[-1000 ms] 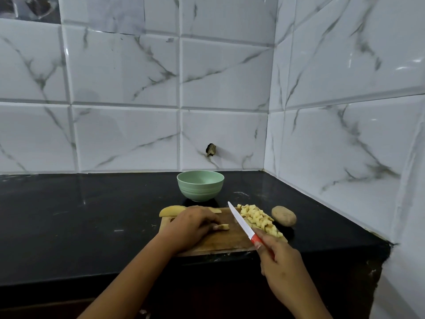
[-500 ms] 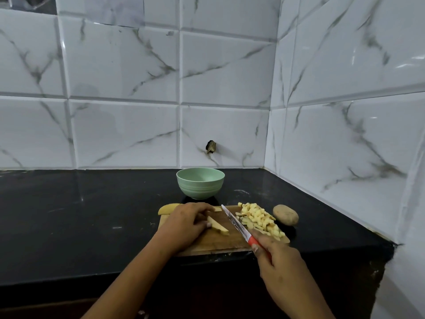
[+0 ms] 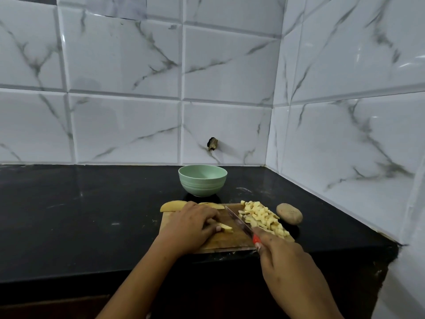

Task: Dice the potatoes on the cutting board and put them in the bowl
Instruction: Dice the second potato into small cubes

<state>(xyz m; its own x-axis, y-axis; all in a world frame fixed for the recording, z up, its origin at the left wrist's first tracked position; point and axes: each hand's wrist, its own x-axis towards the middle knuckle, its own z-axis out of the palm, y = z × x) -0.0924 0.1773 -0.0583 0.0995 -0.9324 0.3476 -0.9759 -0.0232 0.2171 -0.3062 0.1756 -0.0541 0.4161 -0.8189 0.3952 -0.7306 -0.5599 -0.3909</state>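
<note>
A rectangular wooden cutting board (image 3: pixel 230 240) lies flat. On its right half sits a heap of pale yellow potato cubes (image 3: pixel 262 217). Near its middle a pale potato strip (image 3: pixel 226 227) lies flat, pinned under the left hand (image 3: pixel 190 226). A yellow potato wedge (image 3: pixel 172 205) overhangs its far left corner. Just off its right edge rests a whole brown unpeeled potato (image 3: pixel 289 213). Just behind its far edge a round pale green bowl (image 3: pixel 202 180) stands upright. A red-handled knife (image 3: pixel 239 223), gripped by the right hand (image 3: pixel 282 261), slants between strip and heap.

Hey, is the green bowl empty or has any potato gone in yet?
Empty: the green bowl shows a bare inside, and the diced potato lies piled on the cutting board.
</note>
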